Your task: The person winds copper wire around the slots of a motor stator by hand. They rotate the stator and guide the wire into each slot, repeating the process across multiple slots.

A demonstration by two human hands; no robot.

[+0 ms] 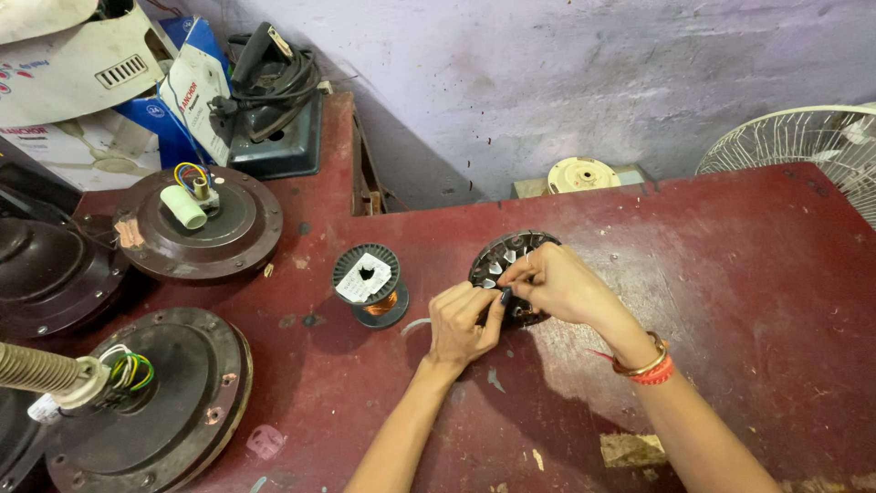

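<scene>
**Stator work mid-way, both hands on the core**

Nearest cam: dark fan motor housing [151,402] w/ coloured wires, lower left of the stator. Further in, both hands meet at the round slotted stator core [509,274], which lies flat on the red desk [730,274]. Left hand [464,321] curled, fingers pinched at the core's near edge; right hand [557,283] closed over its top, fingertips pinched too. What's between the fingers is too small to tell, maybe fine wire. Judging progress: slots look mostly bare, so winding seems barely begun, most left. Copper wire spool [368,283] stands just left of the stator. Second housing [203,219] further left & back; white fan guard [803,146] far right.
</scene>
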